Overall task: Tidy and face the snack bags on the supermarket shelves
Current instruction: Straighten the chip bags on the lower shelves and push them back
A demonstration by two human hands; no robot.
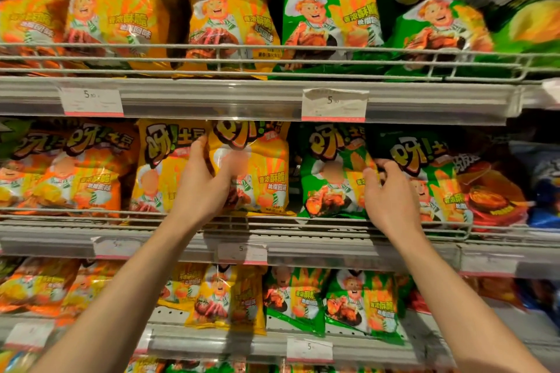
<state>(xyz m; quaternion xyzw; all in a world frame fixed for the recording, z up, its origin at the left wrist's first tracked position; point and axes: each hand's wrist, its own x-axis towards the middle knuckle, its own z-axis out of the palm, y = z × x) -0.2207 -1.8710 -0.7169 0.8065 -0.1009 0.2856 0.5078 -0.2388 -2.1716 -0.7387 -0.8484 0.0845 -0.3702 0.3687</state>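
On the middle shelf, my left hand [203, 182] grips the left edge of a yellow snack bag [260, 172], thumb across its front and fingers behind it. My right hand [386, 191] pinches the left edge of a green snack bag [424, 172], between it and a second green bag [330, 179] to its left. Another yellow bag [160, 166] stands left of my left hand. All these bags stand upright and face forward behind the wire rail [272, 216].
Orange bags [75, 172] fill the middle shelf's left end, a red bag [491, 191] and blue packs its right end. The top shelf holds yellow and green bags; the lower shelf holds orange, yellow and green ones. Price tags [333, 106] line the shelf fronts.
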